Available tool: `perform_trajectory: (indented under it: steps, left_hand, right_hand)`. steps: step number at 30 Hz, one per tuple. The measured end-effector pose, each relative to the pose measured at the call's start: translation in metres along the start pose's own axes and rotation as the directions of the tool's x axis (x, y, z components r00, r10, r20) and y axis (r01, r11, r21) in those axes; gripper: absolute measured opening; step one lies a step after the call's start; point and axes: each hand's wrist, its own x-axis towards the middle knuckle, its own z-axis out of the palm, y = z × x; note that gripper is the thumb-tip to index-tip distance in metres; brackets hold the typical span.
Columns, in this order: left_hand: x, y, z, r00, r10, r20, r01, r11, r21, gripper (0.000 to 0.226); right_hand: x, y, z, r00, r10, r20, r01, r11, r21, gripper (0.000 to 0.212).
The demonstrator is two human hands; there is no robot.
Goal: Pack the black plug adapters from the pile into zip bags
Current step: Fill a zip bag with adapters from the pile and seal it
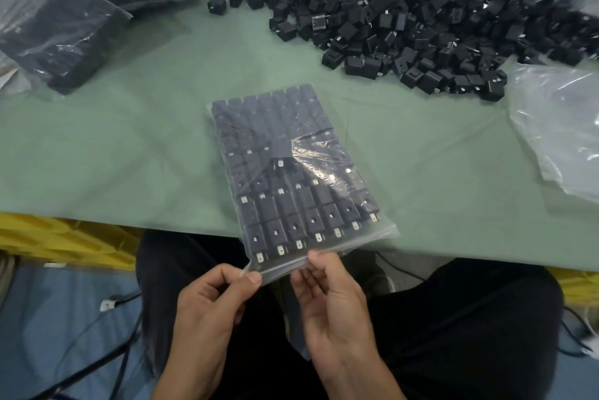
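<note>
both hands [210,302] [330,299] pinch the filled zip bag's [285,173] open edge.

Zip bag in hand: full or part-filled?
Full: the zip bag holds adapter rows end to end; left hand and right hand pinch its mouth. Seal: cannot tell.

zip bag [293,179]: clear, glossy
plug adapters [405,11]: black, silver prongs
table [129,140]: pale green
crates [64,244]: yellow
floor [64,318]: blue
trousers [453,318]: black
</note>
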Motion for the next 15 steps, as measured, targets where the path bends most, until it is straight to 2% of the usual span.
perform_trajectory:
  steps: [7, 11, 15]
  left_hand:
    - [-0.003, 0.003, 0.001, 1.0, -0.022, 0.0, 0.022, 0.999, -0.025, 0.03]
    - [-0.005, 0.002, 0.002, 1.0, -0.019, -0.005, 0.018, 1.0, -0.025, 0.03]
    - [-0.011, 0.001, 0.001, 1.0, -0.021, -0.015, 0.02, 0.998, -0.067, 0.032]
  right_hand:
    - [0.005, -0.017, -0.004, 0.999, -0.031, -0.042, 0.032, 0.999, 0.021, 0.009]
    - [0.008, -0.024, -0.008, 0.995, -0.081, -0.056, 0.081, 0.997, 0.009, 0.012]
    - [0.008, -0.033, -0.016, 0.991, -0.131, -0.039, 0.131, 0.991, -0.007, 0.006]
